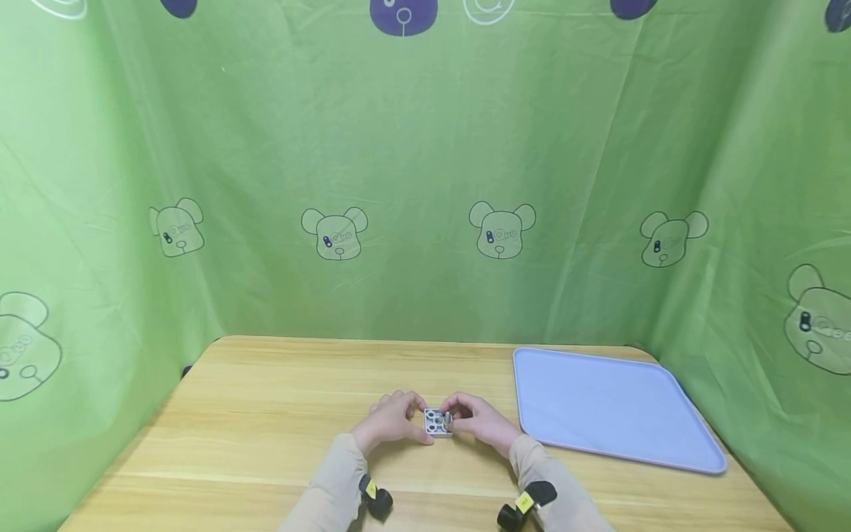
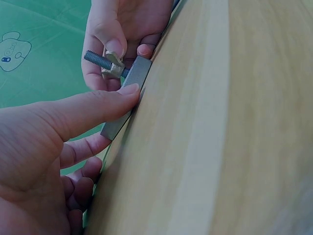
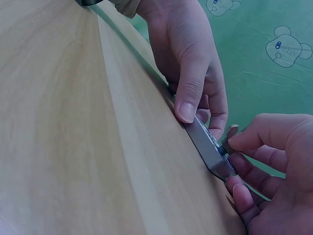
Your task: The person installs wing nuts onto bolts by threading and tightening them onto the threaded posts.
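Note:
A small square metal block (image 1: pixel 436 423) with several round holes lies on the table, in the middle near the front. My left hand (image 1: pixel 391 423) grips it from the left, thumb on the near side and fingers at the far side. From the block's right part rises a threaded bolt (image 2: pixel 97 59), which carries a wing nut (image 2: pixel 115 67). Thumb and index finger of my right hand (image 1: pixel 484 423) pinch that wing nut, partly hiding it in the right wrist view. Other right fingertips rest against the block's end.
A shallow lavender tray (image 1: pixel 612 399) lies on the right side of the wooden table (image 1: pixel 286 384). Green curtains (image 1: pixel 425 288) with bear prints enclose the back and both sides. Black wrist cameras (image 1: pixel 379 504) are strapped on both sleeves.

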A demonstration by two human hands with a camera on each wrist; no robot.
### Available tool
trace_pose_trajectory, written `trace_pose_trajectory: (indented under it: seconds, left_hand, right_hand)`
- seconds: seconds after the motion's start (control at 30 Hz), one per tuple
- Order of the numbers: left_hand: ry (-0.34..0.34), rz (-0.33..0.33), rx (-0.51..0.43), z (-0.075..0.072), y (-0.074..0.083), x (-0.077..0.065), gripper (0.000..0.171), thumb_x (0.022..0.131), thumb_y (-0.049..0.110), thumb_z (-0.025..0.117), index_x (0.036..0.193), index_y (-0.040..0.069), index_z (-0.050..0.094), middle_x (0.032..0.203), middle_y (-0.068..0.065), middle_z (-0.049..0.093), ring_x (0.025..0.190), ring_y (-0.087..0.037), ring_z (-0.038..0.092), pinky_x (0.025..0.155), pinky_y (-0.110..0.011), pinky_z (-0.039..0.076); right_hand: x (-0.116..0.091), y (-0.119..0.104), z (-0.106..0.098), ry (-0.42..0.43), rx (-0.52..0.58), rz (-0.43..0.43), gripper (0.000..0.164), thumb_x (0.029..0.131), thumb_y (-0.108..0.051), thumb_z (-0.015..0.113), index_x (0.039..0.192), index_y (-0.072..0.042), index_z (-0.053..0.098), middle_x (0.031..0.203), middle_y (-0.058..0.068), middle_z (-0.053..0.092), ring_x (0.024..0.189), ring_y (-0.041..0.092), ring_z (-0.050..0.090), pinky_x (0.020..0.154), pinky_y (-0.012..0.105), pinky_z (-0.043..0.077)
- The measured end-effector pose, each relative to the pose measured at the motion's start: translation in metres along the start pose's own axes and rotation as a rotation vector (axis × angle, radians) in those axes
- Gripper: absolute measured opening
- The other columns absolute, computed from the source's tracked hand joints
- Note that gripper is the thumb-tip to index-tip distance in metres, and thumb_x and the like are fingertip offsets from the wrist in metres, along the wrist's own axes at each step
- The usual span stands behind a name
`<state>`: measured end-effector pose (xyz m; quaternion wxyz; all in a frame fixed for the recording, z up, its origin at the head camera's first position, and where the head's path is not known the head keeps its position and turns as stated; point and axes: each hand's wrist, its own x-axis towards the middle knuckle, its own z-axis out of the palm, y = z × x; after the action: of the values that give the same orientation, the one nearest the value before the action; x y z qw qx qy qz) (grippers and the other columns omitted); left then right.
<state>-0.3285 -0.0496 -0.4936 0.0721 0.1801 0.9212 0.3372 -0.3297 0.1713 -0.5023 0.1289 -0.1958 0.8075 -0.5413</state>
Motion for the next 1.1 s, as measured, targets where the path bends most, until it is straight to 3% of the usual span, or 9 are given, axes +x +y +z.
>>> trace_pose_trajectory:
  seconds: [0.3,0.63,0.87,1.1]
  left_hand:
    - [-0.006,-0.002,-0.016,-0.0011,0.0011,0.0,0.052,0.062,0.037,0.087,0.105,0.021,0.062,0.088,-0.001,0.051,0.082,-0.019,0.04,0.074,-0.034,0.029]
    - [-0.011,-0.001,-0.01,-0.0009,0.0011,-0.0003,0.053,0.062,0.038,0.087,0.105,0.02,0.062,0.089,-0.001,0.052,0.083,-0.018,0.041,0.075,-0.034,0.029]
    - [-0.01,-0.004,-0.01,-0.0011,0.0009,-0.0009,0.053,0.063,0.038,0.087,0.106,0.02,0.062,0.09,-0.001,0.052,0.083,-0.018,0.041,0.075,-0.034,0.029]
    - [-0.005,0.0,-0.007,-0.0004,0.0005,-0.0005,0.053,0.062,0.038,0.087,0.106,0.02,0.063,0.088,0.0,0.051,0.082,-0.018,0.041,0.074,-0.034,0.029]
  right_hand:
    - [-0.0001,-0.0026,0.0007,0.014,0.002,0.011,0.023,0.08,-0.007,0.068,0.099,0.003,0.062,0.096,0.006,0.059,0.089,0.015,0.051,0.084,0.03,0.039]
    - [-0.0004,-0.0031,0.0041,0.06,-0.02,0.012,0.022,0.081,-0.006,0.07,0.097,0.005,0.06,0.096,0.015,0.06,0.087,0.015,0.05,0.08,0.026,0.04]
    - [0.0002,-0.0027,0.0039,0.054,-0.028,0.012,0.024,0.079,-0.007,0.072,0.096,0.004,0.058,0.093,0.01,0.059,0.086,0.015,0.05,0.08,0.026,0.04]
    - [-0.0015,-0.0039,0.0001,0.023,0.009,0.046,0.021,0.083,-0.01,0.058,0.103,0.0,0.059,0.102,0.009,0.061,0.091,0.015,0.052,0.077,0.03,0.042]
